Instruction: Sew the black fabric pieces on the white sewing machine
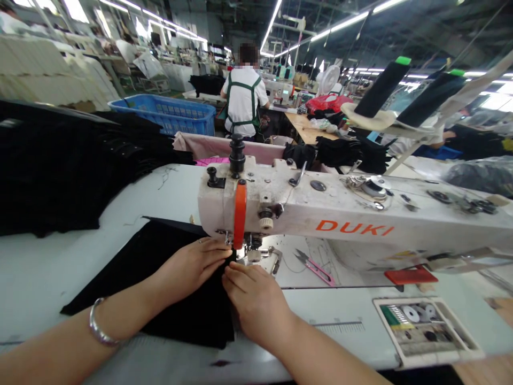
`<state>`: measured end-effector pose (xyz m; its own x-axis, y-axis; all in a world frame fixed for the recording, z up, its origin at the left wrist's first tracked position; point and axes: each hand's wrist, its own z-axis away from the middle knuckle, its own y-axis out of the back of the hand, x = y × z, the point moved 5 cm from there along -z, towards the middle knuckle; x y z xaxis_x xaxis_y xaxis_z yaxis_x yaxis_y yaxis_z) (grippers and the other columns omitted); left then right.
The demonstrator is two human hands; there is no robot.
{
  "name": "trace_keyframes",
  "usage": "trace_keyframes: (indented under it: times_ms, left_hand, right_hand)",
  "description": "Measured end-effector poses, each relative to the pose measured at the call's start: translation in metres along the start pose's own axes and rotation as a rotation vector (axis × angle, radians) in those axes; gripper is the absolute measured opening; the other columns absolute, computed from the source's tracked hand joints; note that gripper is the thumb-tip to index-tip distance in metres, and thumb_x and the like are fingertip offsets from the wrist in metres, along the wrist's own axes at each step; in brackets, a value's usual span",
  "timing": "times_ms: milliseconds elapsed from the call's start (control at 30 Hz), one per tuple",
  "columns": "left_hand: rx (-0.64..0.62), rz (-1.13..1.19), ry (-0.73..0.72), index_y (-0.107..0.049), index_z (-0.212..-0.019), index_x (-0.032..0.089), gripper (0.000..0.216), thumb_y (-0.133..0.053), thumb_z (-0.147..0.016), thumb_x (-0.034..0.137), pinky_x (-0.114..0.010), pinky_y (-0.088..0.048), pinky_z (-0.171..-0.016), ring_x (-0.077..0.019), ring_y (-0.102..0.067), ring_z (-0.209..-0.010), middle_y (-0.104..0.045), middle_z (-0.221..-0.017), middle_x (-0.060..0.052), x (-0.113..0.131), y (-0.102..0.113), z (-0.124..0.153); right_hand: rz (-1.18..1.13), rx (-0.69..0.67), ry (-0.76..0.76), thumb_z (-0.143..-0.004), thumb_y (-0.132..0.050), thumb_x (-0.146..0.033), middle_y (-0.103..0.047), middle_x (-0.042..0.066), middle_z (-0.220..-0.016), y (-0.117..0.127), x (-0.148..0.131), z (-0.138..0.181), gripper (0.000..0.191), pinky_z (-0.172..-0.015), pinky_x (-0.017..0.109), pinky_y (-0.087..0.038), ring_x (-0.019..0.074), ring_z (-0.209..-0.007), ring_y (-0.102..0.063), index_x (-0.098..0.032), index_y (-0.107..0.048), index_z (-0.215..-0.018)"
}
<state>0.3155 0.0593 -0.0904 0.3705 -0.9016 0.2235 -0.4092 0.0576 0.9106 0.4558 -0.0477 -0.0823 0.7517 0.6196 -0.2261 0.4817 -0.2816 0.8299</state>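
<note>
A piece of black fabric (pixel 176 310) lies on the sewing table, its right edge running under the head of a white sewing machine (pixel 288 198). My left hand (pixel 196 264) rests on the fabric with fingers stretched out flat, their tips close to the presser foot (pixel 242 254). Just in front of the foot, my right hand (pixel 256 297) has bent fingers closed on the fabric's right edge; the thumb is mostly hidden. Behind the needle area, pink-handled thread snips (pixel 316 267) lie on the machine bed.
A tall heap of black garments (pixel 60 166) covers the table's left side. At the right, a recessed tray (pixel 427 334) holds bobbins and small parts. Thread cones (pixel 382 88) stand behind the machine. Farther back are a blue basket (pixel 168 112) and a seated co-worker (pixel 243 101).
</note>
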Motion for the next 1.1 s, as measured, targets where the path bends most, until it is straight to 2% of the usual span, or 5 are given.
trace_keyframes:
  times_ms: [300,433,633,800,1100]
  left_hand:
    - [-0.097,0.005,0.021,-0.071,-0.132,0.02,0.033,-0.062,-0.101,0.022,-0.042,-0.055,-0.114,-0.0236,-0.07,-0.126,-0.075,-0.134,-0.009,0.015,0.009,0.006]
    - [-0.125,-0.042,0.007,-0.045,-0.16,0.019,0.107,-0.088,-0.072,0.062,-0.058,-0.054,-0.111,-0.0413,-0.053,-0.145,-0.046,-0.164,-0.018,0.05,0.02,0.042]
    - [-0.05,-0.079,0.019,-0.047,-0.158,0.027,0.062,-0.058,-0.097,0.018,-0.031,-0.053,-0.112,-0.0213,-0.058,-0.142,-0.058,-0.157,-0.002,0.086,0.021,0.077]
    - [0.077,-0.052,0.011,-0.062,-0.145,0.023,0.052,-0.055,-0.094,0.015,-0.034,-0.052,-0.113,-0.0239,-0.059,-0.141,-0.066,-0.148,-0.004,0.084,0.016,0.076]
    - [0.134,0.226,0.312,-0.064,-0.139,0.032,0.035,-0.052,-0.107,0.034,-0.027,-0.053,-0.108,-0.0173,-0.069,-0.128,-0.073,-0.138,0.001,0.064,0.019,0.082]
  right_hand:
    - [-0.037,-0.095,-0.023,-0.1,-0.055,-0.011,-0.073,0.013,-0.134,0.001,-0.003,0.004,0.033,-0.108,0.041,-0.052,0.0258,-0.132,-0.062,-0.01,-0.066,-0.131]
    - [-0.147,-0.215,-0.162,-0.091,-0.059,-0.009,-0.065,0.007,-0.146,0.035,0.003,0.021,0.052,-0.127,0.047,-0.031,0.0246,-0.144,-0.05,-0.019,-0.059,-0.142]
    - [0.037,-0.181,-0.286,-0.092,-0.06,0.0,-0.07,0.01,-0.127,0.046,0.03,0.02,0.036,-0.105,0.043,-0.049,0.0268,-0.122,-0.06,-0.018,-0.067,-0.122]
    - [0.22,-0.11,-0.348,-0.095,-0.079,-0.026,-0.068,0.011,-0.097,0.017,0.052,-0.015,0.012,-0.081,0.041,-0.054,0.0286,-0.093,-0.062,-0.016,-0.071,-0.095]
    - [-0.238,-0.136,-0.274,-0.088,-0.087,-0.035,-0.067,0.002,-0.101,0.04,-0.02,0.044,0.03,-0.081,0.037,-0.048,0.0222,-0.093,-0.06,-0.024,-0.074,-0.112]
